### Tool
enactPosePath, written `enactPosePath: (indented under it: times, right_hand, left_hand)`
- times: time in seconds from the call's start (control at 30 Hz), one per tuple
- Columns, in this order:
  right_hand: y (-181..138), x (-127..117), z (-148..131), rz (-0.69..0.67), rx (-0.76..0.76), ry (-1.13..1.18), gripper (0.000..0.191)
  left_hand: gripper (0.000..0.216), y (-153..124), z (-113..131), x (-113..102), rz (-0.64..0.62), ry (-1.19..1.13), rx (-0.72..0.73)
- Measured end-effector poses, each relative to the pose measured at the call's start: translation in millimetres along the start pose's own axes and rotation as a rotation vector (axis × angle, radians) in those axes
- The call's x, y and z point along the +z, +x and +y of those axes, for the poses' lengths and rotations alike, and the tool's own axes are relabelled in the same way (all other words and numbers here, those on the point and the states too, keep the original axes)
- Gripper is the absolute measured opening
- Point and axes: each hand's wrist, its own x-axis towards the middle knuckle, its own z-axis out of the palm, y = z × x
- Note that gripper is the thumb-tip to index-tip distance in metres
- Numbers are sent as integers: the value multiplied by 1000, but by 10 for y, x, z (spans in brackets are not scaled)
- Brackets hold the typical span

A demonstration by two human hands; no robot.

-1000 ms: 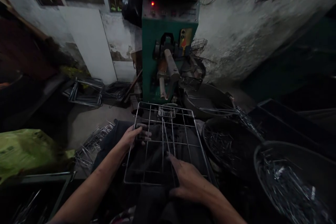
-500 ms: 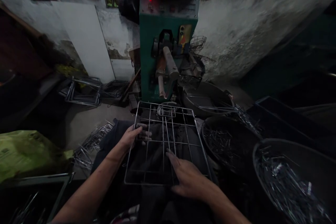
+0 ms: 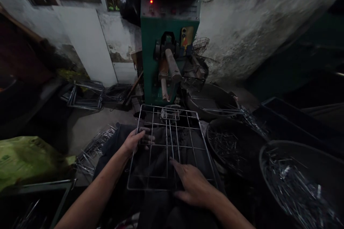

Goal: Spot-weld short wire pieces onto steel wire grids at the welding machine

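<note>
A rectangular wire rack of crossed metal rods is tilted above my dark-clothed lap. My left hand grips its left edge, the thumb on top and the fingers reaching underneath between the rods. Over the lower right of the rack is my right hand. Its index finger stretches to the middle rods and its thumb stands apart; the other fingers are mostly hidden. Just beyond the rack's far edge stands a green machine with two thick metal arms and a lit red lamp.
To the right, dark basins hold many short metal wire pieces. Wire frames lie on the floor at the left, near a pile of rods. A yellow-green bag sits at the left edge.
My right index finger has shifted slightly down along the middle rods. The rack and my left hand stay nearly in place; the view has tilted a little.
</note>
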Motion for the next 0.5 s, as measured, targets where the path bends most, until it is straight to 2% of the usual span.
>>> enactPosePath:
  times: [0.13,0.33,0.5]
  right_hand:
    - [-13,-20,-50,4,48,-19,88]
    - [-58,60,-32,10,33,-56,85]
    - [-43,19,-37,-17,44,-33,84]
  left_hand:
    - [40,3,4,-1,13,-2,8]
    - [40,7,-4,-10,6,10,8]
    - [39,13,-14,-30,-6,23,8]
